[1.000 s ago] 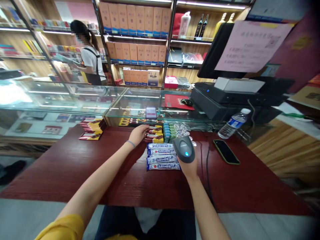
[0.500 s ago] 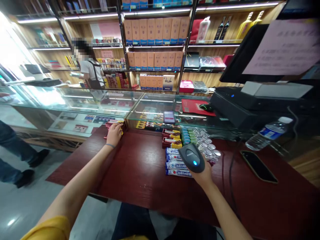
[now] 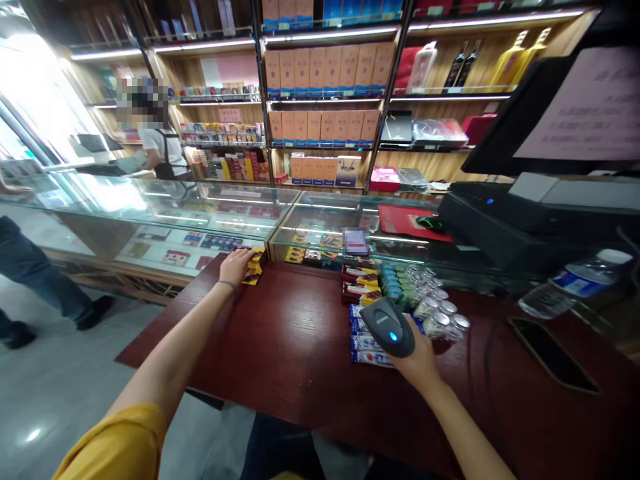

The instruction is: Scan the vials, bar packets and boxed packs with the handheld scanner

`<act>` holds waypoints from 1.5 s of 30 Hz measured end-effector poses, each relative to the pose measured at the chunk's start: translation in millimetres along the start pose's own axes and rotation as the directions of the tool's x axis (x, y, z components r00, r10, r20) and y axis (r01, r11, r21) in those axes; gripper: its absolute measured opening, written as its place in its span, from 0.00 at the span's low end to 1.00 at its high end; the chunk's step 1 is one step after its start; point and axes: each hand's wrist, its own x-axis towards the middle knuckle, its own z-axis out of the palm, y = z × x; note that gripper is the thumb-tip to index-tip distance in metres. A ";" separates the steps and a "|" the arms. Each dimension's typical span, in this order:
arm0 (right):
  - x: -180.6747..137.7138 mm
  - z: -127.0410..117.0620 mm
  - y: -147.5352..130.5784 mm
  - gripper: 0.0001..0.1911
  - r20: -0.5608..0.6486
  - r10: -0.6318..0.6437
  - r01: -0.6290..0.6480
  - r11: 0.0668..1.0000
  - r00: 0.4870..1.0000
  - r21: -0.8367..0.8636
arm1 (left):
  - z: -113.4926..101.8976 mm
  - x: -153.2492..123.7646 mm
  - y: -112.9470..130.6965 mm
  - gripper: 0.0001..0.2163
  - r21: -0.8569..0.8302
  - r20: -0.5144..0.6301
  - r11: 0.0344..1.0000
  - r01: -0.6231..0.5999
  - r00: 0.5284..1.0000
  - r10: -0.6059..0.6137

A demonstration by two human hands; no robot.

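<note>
Compared with a second ago, the left hand (image 3: 235, 267) is now off the bars (image 3: 360, 285) and over at the pile (image 3: 254, 268) of similar ones; the view is also turned further left. Take the table (image 3: 280, 360) as a clock face, twelve at the counter (image 3: 320, 230). Beyond its nine o'clock edge show someone's legs (image 3: 47, 277). At ten lies the pile, touching the left hand, whose fingers lie close together over its left end; whether they pinch one, I cannot tell. The bars lie at twelve, with the white-blue packs (image 3: 367, 358) nearer the centre. Above these the right hand (image 3: 420, 360) grips the scanner (image 3: 389, 327), its fingers wrapped round the handle and mostly hidden. Green packs (image 3: 406, 288) sit at half past twelve, jars (image 3: 437, 323) at one to two. Between two and three stands the bottle (image 3: 565, 290), with the phone (image 3: 553, 355) at three.
</note>
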 end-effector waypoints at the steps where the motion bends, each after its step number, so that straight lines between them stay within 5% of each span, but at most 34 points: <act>1: -0.5 0.1 -0.8 0.27 0.003 0.005 -0.005 1.000 1.000 -0.003 | -1.8 -2.3 -0.2 0.20 -0.010 -0.005 1.000 0.004 1.000 -0.005; 5: -0.7 -3.3 -3.9 0.26 0.015 0.021 -0.020 1.000 1.000 -0.023 | -10.0 -8.8 6.3 0.12 -0.155 -0.111 0.973 0.169 0.976 -0.187; 7: -0.1 -6.0 -5.4 0.26 0.008 0.017 -0.017 1.000 1.000 -0.017 | -14.5 -8.4 19.4 0.08 -0.345 -0.227 0.888 0.305 0.891 -0.394; 10: 1.3 -9.1 -8.3 0.26 -0.014 0.017 -0.017 1.000 1.000 0.000 | -18.5 -5.8 56.2 0.03 -0.764 -0.277 0.583 0.276 0.675 -0.684; 12: 1.9 -10.7 -11.6 0.27 -0.027 0.022 -0.023 1.000 0.999 -0.013 | -17.8 -6.1 89.7 0.07 -0.975 -0.080 0.190 0.112 0.622 -0.779; 14: 1.8 -12.4 -16.1 0.28 -0.028 0.024 -0.025 0.999 0.999 -0.038 | -14.4 -9.7 125.9 0.10 -0.983 0.134 -0.183 -0.003 0.666 -0.733; 16: 0.8 -14.9 -21.5 0.29 -0.022 0.016 -0.018 0.998 1.000 -0.059 | -8.9 -15.3 161.6 0.10 -0.898 0.284 -0.438 -0.037 0.711 -0.643; 20: -4.1 -21.9 -30.7 0.29 -0.005 -0.013 0.012 0.995 1.000 -0.102 | 4.9 -23.3 225.7 0.07 -0.705 0.478 -0.708 -0.023 0.723 -0.499; 25: -12.9 -35.0 -35.2 0.29 0.030 -0.043 0.048 0.983 0.999 -0.177 | 20.0 -25.4 286.0 0.06 -0.582 0.534 -0.813 -0.023 0.743 -0.403; 29: -20.3 -45.2 -35.9 0.34 0.117 -0.038 0.059 0.981 0.992 -0.185 | 25.9 -29.1 308.6 0.07 -0.543 0.553 -0.840 0.004 0.754 -0.355; 36: -27.7 -46.7 -31.7 0.23 0.184 -0.064 0.116 0.949 0.981 -0.292 | 27.0 -35.8 313.7 0.06 -0.602 0.495 -0.797 0.043 0.803 -0.331; 45: -34.5 -50.5 -26.8 0.29 0.095 -0.033 0.059 0.958 0.995 -0.282 | 28.9 -33.9 307.7 0.07 -0.662 0.467 -0.749 0.024 0.795 -0.388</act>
